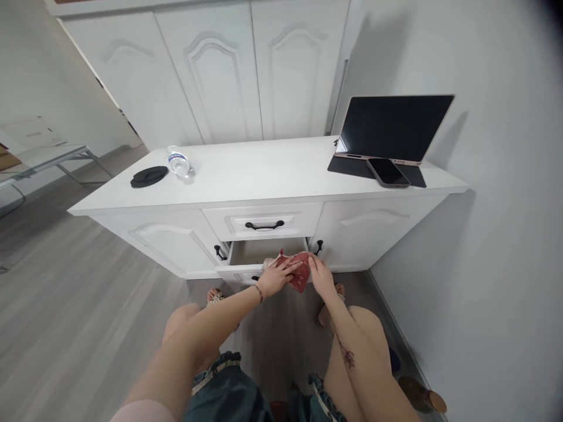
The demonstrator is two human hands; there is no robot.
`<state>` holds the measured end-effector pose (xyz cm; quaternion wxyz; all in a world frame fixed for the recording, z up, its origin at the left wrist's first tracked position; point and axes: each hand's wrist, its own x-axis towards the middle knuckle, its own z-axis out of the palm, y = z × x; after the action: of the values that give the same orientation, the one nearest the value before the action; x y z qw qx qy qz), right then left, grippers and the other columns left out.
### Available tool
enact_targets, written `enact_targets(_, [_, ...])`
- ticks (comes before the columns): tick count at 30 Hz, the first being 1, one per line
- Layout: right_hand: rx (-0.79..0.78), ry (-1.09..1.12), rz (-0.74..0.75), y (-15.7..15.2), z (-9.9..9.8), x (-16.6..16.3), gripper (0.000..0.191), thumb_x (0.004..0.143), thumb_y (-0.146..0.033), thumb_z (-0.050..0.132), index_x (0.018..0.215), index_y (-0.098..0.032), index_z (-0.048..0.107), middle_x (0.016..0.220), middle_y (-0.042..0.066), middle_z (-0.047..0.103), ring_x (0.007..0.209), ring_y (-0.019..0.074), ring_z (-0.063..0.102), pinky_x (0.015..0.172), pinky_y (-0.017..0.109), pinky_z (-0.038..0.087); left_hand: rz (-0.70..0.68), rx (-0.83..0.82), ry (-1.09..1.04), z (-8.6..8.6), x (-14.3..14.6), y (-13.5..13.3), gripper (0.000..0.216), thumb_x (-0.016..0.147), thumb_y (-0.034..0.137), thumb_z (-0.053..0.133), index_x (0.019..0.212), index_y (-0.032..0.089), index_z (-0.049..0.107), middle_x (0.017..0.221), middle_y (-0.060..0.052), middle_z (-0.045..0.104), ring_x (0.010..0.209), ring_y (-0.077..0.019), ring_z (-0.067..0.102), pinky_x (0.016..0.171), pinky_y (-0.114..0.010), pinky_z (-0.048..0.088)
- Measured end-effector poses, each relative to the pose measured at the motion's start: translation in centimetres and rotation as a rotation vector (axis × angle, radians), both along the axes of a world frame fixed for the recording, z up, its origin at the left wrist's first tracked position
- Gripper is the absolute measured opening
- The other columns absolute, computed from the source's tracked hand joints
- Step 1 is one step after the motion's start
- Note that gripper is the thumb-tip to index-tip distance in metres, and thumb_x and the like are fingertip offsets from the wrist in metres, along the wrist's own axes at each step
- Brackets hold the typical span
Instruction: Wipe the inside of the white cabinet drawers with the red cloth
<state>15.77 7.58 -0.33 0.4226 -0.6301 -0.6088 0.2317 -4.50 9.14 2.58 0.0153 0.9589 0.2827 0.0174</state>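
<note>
Both hands' grips (pixel 281 275) (pixel 320 275) closed around red cloth (pixel 301 276).

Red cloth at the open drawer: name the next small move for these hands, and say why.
Probably lower the red cloth into the open drawer. Both the left hand and the right hand grip it at the drawer's front edge, and the drawer bottom behind it looks bare.
</note>
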Motion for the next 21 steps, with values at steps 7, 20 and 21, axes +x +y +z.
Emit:
enact_targets(7, [0.088, 0.107, -0.151, -0.1, -0.5, 0.9, 0.062, 0.096, -0.059, 0.028, 0.126, -0.016, 0.061, 0.134, 0.017, 0.061, 0.127, 0.0266, 0.054, 0.109, 0.049, 0.041, -0.046, -0.044, -0.019, 0.7, 4.1, 0.9, 0.023, 0.090, 0.022, 0.056, 0.103, 0.024, 0.074, 0.160, -0.003, 0.036, 0.148, -0.0291, 0.029, 0.116, -0.054, 0.031])
enact_targets(20, [0.111, 0.129, -0.197, 0.1, -0.5, 0.6, 0.061, 0.096, -0.059, 0.026, 0.123, -0.016, 0.061, 0.130, 0.019, 0.062, 0.123, 0.0270, 0.055, 0.107, 0.050, 0.040, 0.272, -0.131, -0.107, 1.5, 3.0, -0.4, 0.051, 0.096, 0.031, 0.040, 0.147, 0.026, 0.044, 0.160, -0.011, 0.035, 0.149, -0.0357, 0.024, 0.116, -0.062, 0.025])
enact_targets(21, [0.115, 0.126, -0.196, 0.1, -0.6, 0.5, 0.061, 0.096, -0.059, 0.026, 0.123, -0.016, 0.061, 0.130, 0.019, 0.062, 0.123, 0.0271, 0.055, 0.107, 0.050, 0.040, 0.288, -0.130, -0.120, 1.3, 2.3, -0.6, 0.052, 0.096, 0.030, 0.041, 0.147, 0.026, 0.044, 0.160, -0.010, 0.035, 0.150, -0.0346, 0.022, 0.117, -0.062, 0.022])
